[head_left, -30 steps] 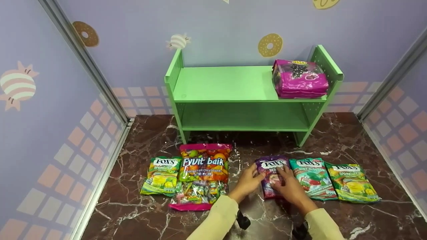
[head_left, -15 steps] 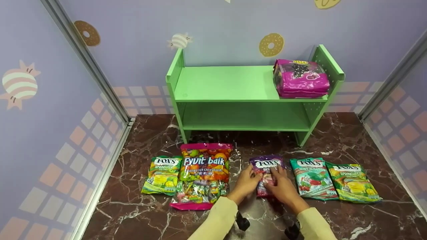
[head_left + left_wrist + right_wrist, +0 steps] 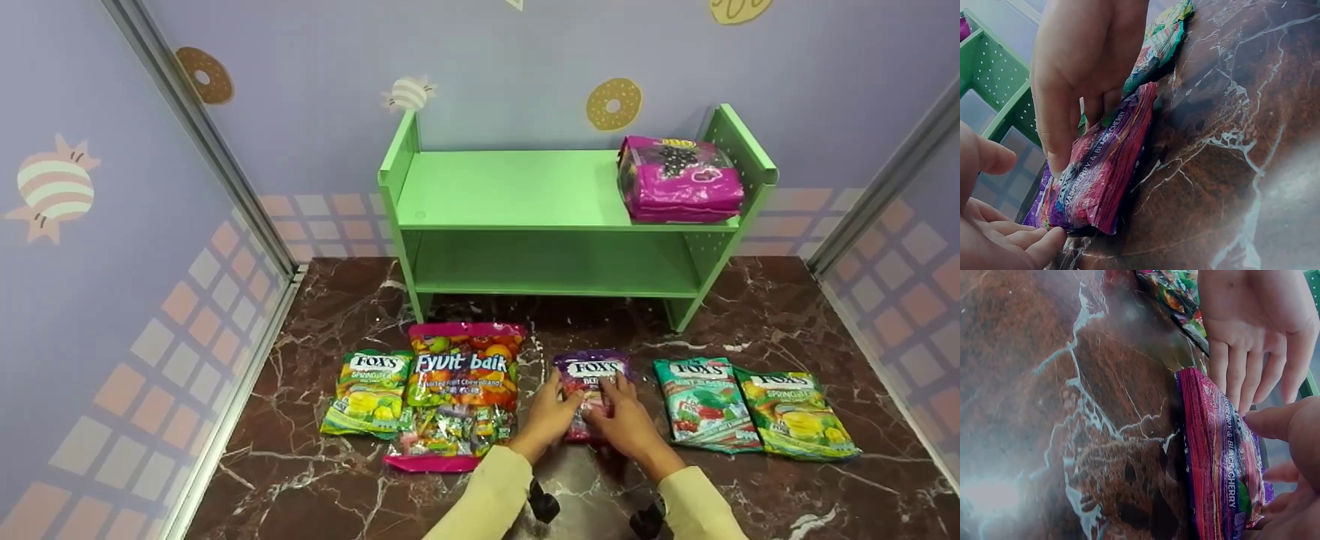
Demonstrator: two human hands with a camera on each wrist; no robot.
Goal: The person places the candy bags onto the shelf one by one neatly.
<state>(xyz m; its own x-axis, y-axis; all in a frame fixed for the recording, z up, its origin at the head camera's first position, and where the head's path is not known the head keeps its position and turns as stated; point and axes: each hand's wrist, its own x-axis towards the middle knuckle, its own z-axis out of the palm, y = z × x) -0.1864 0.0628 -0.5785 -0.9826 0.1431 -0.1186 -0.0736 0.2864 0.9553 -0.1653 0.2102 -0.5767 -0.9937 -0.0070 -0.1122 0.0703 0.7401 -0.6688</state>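
A purple and pink FOX'S candy bag (image 3: 592, 367), lettered with berry flavours, lies flat on the marble surface between both hands. My left hand (image 3: 551, 412) is at its left edge; in the right wrist view the left fingers (image 3: 1235, 377) reach straight down to it. On the other side, my right hand (image 3: 628, 424) rests against the bag, its thumb on the top face and fingers along the right edge. The left wrist view shows the right thumb (image 3: 1055, 152) touching the wrapper. The fingertips on the far side are partly hidden.
A green two-tier shelf (image 3: 517, 187) stands behind, with a magenta bag (image 3: 681, 180) at its upper right. Left lie a FOX'S Spring Tea bag (image 3: 367, 394) and a large Fyvit baik bag (image 3: 463, 382); right, a Mint Blossom bag (image 3: 705, 405) and another Spring Tea bag (image 3: 799, 412).
Both hands have slid the purple FOX'S bag to the left, away from the Mint Blossom bag, leaving a gap between them. The other bags stay in place.
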